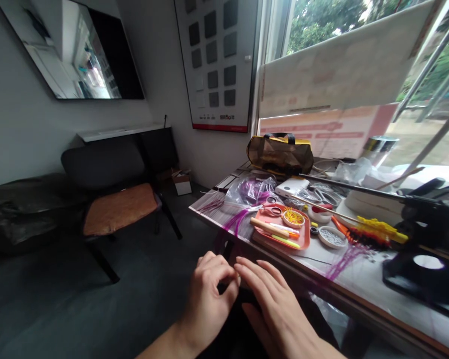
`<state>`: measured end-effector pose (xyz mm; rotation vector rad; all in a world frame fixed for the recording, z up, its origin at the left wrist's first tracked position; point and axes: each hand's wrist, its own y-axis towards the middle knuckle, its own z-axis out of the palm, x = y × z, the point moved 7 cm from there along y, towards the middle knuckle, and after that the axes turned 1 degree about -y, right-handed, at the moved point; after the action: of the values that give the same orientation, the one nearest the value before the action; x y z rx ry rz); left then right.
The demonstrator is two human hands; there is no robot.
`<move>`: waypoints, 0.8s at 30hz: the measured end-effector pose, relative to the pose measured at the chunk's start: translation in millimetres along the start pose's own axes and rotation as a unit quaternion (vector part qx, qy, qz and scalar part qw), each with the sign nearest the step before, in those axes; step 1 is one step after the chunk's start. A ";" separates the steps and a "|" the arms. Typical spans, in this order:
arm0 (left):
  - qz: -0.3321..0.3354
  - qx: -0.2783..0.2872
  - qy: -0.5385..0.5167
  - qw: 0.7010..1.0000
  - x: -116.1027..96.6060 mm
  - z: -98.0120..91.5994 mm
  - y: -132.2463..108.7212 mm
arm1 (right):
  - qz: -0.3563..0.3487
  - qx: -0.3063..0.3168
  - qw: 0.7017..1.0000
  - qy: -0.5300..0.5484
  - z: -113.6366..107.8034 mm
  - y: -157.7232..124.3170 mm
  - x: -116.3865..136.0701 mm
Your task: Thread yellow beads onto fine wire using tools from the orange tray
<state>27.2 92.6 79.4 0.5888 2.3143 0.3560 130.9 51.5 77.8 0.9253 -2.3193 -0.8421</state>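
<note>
My left hand (pixel 213 286) is held in front of the table edge, its thumb and forefinger curled together in a pinch. Whatever lies in that pinch, if anything, is too small to make out. Close beside it is my right hand (pixel 271 299), with long, stretched fingers whose tips come up to the left fingertips. Just beyond on the table stands a pink tray (pixel 305 238) with pens (pixel 279 230) and a small dish of yellow bits (pixel 294 217). Scissors (pixel 271 209) lie at the tray's back left, near purple strands (pixel 236 219).
The table (pixel 310 257) also bears a dish of small grey pieces (pixel 332 237), a yellow brush-like bundle (pixel 381 228), a white device (pixel 292 187), a yellow-and-black bag (pixel 280 153) and a black stand (pixel 426 274). A chair (pixel 121 209) is at the left.
</note>
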 end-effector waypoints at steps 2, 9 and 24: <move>0.050 -0.015 0.058 0.997 -6.9 -1.7 -2.9 | 0.005 -0.021 0.999 -0.036 -5.9 1.6 -2.7; 0.157 -0.040 0.176 0.971 -22.4 -1.9 -11.3 | 0.013 -0.035 0.998 -0.060 -24.6 5.4 -7.8; 0.169 -0.088 0.192 0.963 -29.8 -2.1 -13.7 | -0.020 0.016 0.999 -0.033 10.3 -5.1 6.7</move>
<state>40.6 65.5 92.4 0.8908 2.5058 0.8965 122.1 47.3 68.8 0.9748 -2.3839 -0.8657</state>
